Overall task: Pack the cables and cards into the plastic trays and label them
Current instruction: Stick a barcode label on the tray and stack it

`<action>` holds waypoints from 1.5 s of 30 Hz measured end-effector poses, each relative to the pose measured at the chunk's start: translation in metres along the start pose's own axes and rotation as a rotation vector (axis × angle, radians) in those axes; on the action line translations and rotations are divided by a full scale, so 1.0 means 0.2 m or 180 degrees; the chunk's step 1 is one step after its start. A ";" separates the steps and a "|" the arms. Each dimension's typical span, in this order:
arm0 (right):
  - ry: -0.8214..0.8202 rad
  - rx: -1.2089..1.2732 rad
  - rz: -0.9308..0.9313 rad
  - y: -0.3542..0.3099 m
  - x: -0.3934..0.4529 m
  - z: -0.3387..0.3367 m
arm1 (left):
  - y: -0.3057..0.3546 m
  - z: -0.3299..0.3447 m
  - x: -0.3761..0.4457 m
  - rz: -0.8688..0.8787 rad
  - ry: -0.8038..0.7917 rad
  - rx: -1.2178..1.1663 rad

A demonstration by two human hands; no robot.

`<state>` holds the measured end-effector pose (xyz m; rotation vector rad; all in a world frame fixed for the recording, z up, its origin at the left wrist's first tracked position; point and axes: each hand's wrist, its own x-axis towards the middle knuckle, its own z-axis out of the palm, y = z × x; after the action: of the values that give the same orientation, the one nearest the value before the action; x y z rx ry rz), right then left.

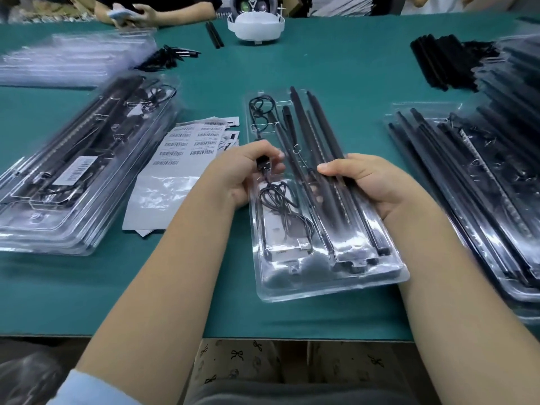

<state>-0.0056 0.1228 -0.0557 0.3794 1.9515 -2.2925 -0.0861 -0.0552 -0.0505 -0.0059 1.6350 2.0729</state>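
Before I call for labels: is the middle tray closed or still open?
Open. The tray has no cover; black rods stick out past its far edge, and the left hand holds a cable plug.

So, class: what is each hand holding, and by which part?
The left hand pinches the black cable by its plug end. The right hand grips the black rods around their middle, over the clear tray.

Your counter (350,62) is teal green. The tray (330,283) before you is clear plastic, its rods (318,135) and cable (277,200) black. The label sheets (187,141) are grey-white with black barcodes. Your sleeve (87,387) is pale blue.
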 end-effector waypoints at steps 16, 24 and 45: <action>0.0758 0.0466 -0.0071 0.02 0.02 0.00 | 0.02 -0.03 -0.09 -0.0138 -0.0978 0.0629; 0.1593 -0.0382 -0.0171 0.04 0.06 0.02 | 0.03 -0.04 -0.11 0.0275 -0.0897 0.0728; 0.0293 0.0301 -0.0872 -0.01 -0.02 0.07 | 0.01 0.14 -0.18 0.1328 -0.0738 0.1706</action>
<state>-0.0038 0.1092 -0.0508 0.2423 2.0572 -2.5848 -0.0466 -0.0438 -0.0304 0.7831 2.1124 1.7443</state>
